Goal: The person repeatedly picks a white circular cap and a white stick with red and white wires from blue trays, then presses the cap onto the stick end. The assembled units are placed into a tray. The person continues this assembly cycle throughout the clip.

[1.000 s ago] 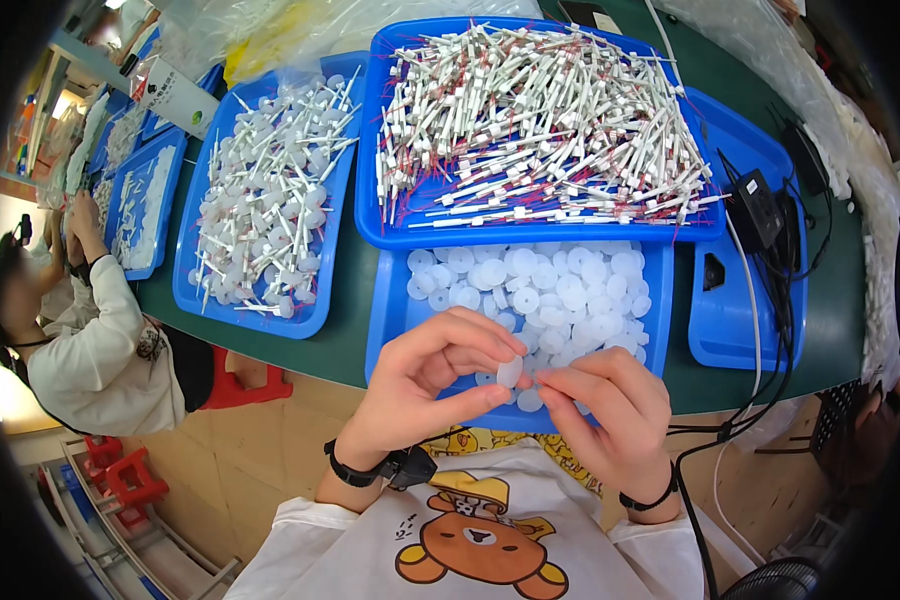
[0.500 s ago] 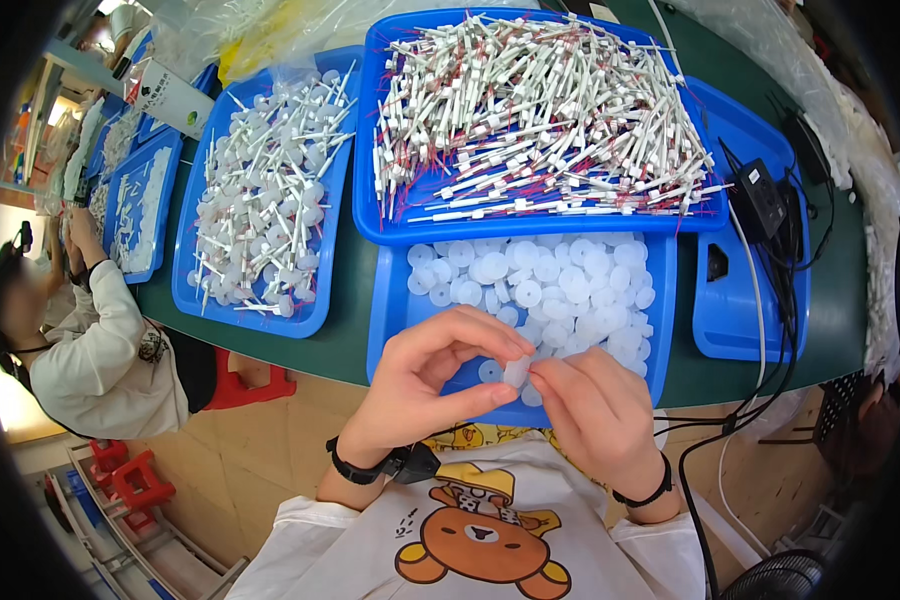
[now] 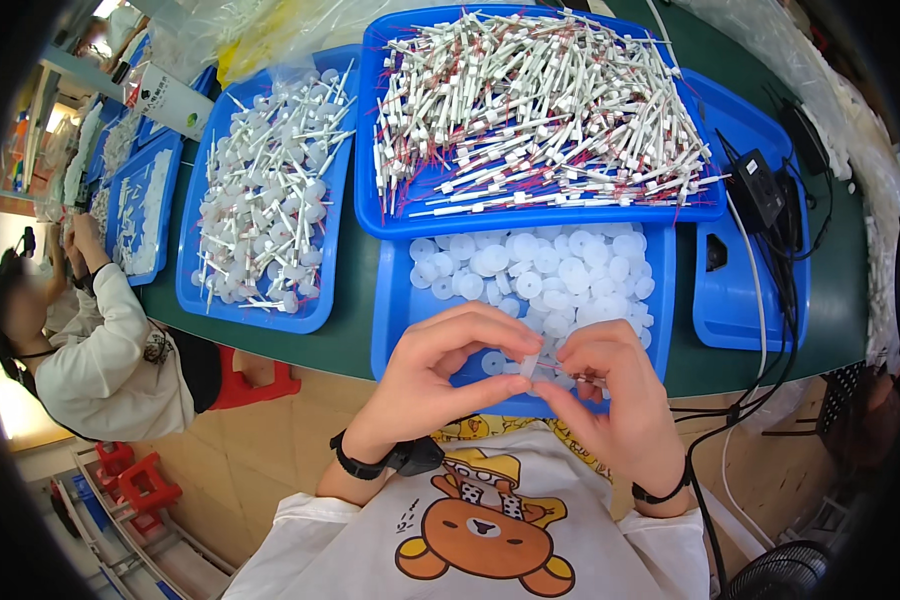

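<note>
My left hand point(image 3: 448, 368) pinches a translucent white plastic disc point(image 3: 530, 366) between thumb and fingertips, edge-on, above the near side of a blue tray point(image 3: 388, 300) of loose discs point(image 3: 530, 290). My right hand point(image 3: 618, 388) is closed, facing it from the right, with thin reddish wires point(image 3: 580, 378) showing among its curled fingers. One wire end reaches toward the disc; whether it passes through the disc's hole I cannot make out. The rest of the wired piece is hidden by the right hand.
Behind, a blue tray point(image 3: 368, 190) heaped with white sticks with red wires overlaps the disc tray. At left stands a blue tray point(image 3: 328, 270) of sticks fitted with discs. Black cables and an adapter point(image 3: 758, 192) lie over a blue tray at right. Another person point(image 3: 110, 345) sits far left.
My right hand has turned and opened out slightly, so reddish wires now show in its fingers. The disc in my left hand has shifted a little right and turned more edge-on.
</note>
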The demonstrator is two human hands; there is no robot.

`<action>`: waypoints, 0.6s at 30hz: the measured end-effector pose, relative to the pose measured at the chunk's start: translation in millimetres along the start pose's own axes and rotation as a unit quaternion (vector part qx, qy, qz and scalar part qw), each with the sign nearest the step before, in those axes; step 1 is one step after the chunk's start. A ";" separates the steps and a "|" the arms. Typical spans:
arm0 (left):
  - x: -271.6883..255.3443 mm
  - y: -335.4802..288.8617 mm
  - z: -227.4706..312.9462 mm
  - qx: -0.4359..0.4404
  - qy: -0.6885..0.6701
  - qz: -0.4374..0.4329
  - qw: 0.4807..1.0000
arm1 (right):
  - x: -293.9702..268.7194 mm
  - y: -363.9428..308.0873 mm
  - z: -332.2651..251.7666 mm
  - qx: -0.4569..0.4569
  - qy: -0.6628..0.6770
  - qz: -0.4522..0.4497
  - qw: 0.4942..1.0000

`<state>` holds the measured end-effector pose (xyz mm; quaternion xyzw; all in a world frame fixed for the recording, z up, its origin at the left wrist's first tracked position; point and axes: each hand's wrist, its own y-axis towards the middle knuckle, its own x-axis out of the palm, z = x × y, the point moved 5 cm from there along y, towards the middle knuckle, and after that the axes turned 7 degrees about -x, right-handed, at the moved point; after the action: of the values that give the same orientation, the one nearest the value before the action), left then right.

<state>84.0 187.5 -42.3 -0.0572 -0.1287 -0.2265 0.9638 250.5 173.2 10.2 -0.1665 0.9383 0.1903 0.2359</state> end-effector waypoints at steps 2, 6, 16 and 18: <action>0.0 0.7 0.9 -0.001 -0.008 0.000 1.000 | -1.9 -0.1 -0.5 0.012 0.032 -0.018 0.999; 0.1 1.3 0.5 -0.005 -0.025 0.000 1.000 | -2.1 0.7 -3.5 -0.043 -0.001 -0.018 0.999; 0.5 0.9 1.7 -0.001 0.004 -0.012 1.000 | -7.3 -5.8 3.4 -0.029 -0.054 0.103 0.993; -1.0 0.8 0.6 -0.001 0.001 -0.013 1.000 | -3.9 -6.2 5.3 -0.047 -0.100 0.066 0.992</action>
<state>83.3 188.7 -42.1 -0.0565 -0.1285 -0.2393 0.9607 258.2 171.0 6.1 -0.0958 0.9090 0.2653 0.3069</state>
